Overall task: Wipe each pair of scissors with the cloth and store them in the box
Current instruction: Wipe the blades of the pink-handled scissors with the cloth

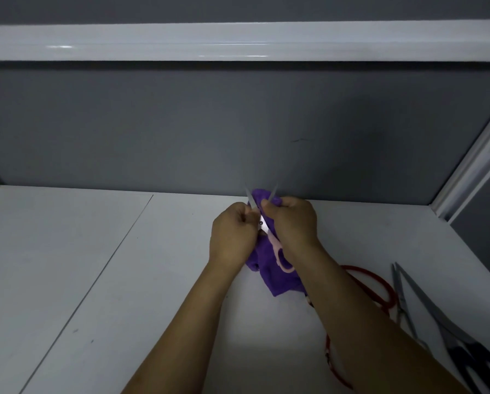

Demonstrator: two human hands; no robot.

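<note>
Both of my hands are raised over the white table (152,280), working a pair of pink-handled scissors (278,253) against a purple cloth (275,280). The blades are spread apart and point up and away. My left hand (232,234) grips the scissors near the pivot with curled fingers. My right hand (292,220) pinches the cloth around the right blade. The cloth hangs down below my hands, partly hidden by them. No box is in view.
Red-handled scissors (380,288) lie on the table under my right forearm. Two more pairs, one slim and silver (403,305) and one black-handled (462,356), lie at the right edge. A grey partition wall stands behind the table.
</note>
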